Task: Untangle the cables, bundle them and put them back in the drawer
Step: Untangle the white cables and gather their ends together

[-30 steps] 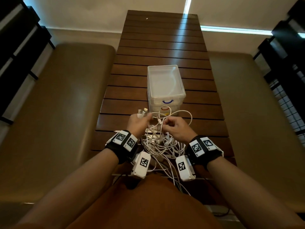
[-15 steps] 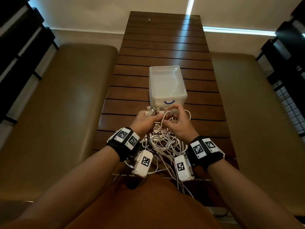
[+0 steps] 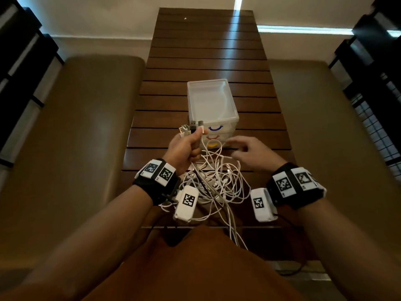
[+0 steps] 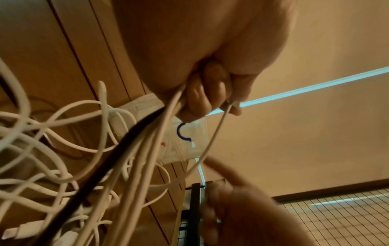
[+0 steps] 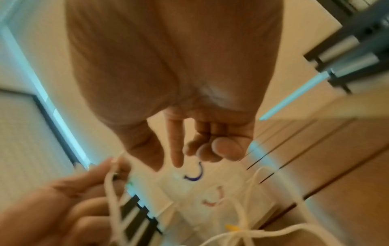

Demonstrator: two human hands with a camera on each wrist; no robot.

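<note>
A tangle of white cables (image 3: 213, 183) lies on the near end of the slatted wooden table (image 3: 206, 53), with one black cable (image 4: 101, 171) among them. My left hand (image 3: 185, 146) grips several cable ends, and their USB plugs (image 3: 192, 127) stick up above the fist. In the left wrist view the curled fingers (image 4: 197, 98) clamp the strands. My right hand (image 3: 247, 152) hovers over the tangle to the right, fingers loosely spread and holding nothing. Just beyond both hands stands a clear plastic drawer unit (image 3: 211, 105) with blue, red and yellow handles.
Padded tan benches (image 3: 82, 131) run along both sides of the table. Dark slatted frames (image 3: 23, 53) stand at the far left and right. Some cables hang over the near table edge toward my lap (image 3: 235, 235). Beyond the drawer unit the tabletop is bare wood.
My left hand has lifted with the gathered cable ends. My right hand has let go of the cables and moved away to the right, opening.
</note>
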